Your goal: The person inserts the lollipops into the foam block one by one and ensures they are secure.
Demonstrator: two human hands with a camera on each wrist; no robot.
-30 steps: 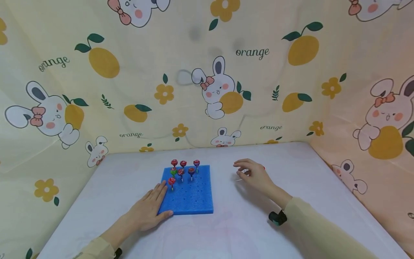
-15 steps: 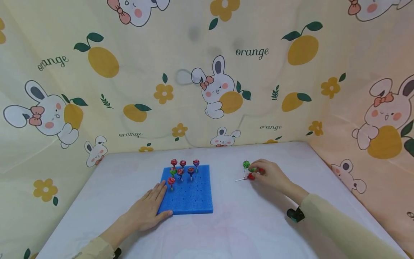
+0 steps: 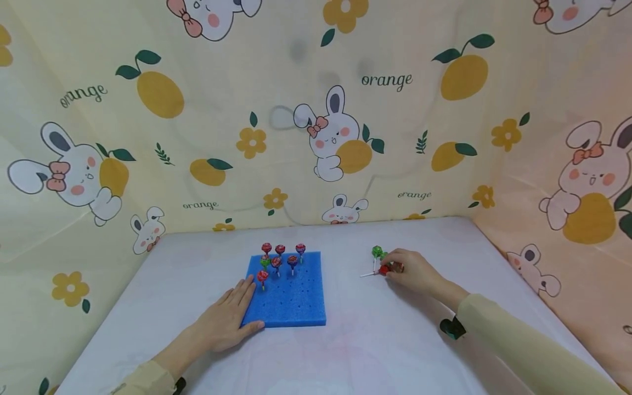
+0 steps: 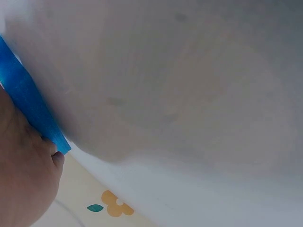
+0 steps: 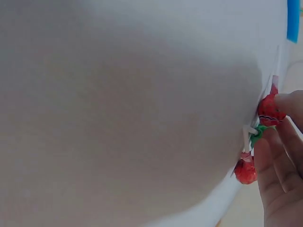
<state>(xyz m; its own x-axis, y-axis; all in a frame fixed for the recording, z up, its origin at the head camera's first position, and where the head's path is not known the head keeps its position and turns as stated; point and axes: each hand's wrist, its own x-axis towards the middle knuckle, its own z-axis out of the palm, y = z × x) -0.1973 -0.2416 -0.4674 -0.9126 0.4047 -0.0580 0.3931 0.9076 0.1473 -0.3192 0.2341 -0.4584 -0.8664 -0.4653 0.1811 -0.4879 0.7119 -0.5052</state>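
Right of centre in the frame, the right hand had moved out from the blue foam board and closed its fingers on a loose red lollipop lying on the surface, while the left hand stayed flat, steadying the board's near-left corner.

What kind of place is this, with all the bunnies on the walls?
Probably a small tabletop booth set up for recording handwork, not a lived-in room: cartoon bunny-and-orange cloth screens three sides of a white table, which holds only a blue foam board stuck with lollipops and a few loose lollipops.
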